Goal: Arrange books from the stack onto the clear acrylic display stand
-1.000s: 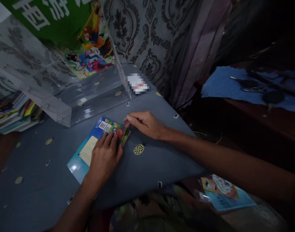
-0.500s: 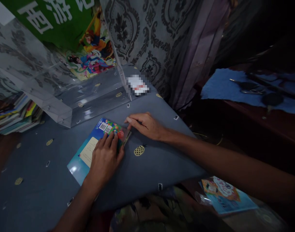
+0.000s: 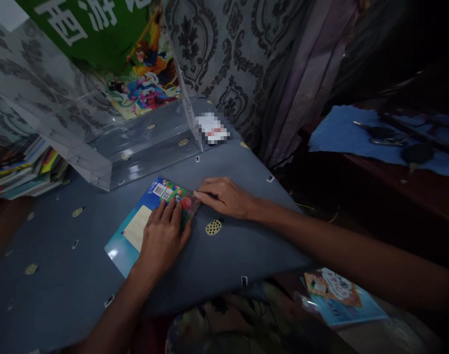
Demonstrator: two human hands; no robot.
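In the head camera's view, we saw a blue book lying flat on a bench spread with grey-blue pineapple-print cloth, its barcode facing up. We watched the left hand rest palm down across it, fingers extended, that grip laid out flat and pressing on the cover. At the book's right edge, the right hand had thumb and forefinger drawn together, its grip apparently pinching the clear film that jutted from the book. Beyond the hands, we could see a clear stand, with a green cover bearing white characters and painted figures upright at its back. A stack of books sat to the left, a pixelated pale item just right of the stand, and a blue cloth lay in the shadows at far right.
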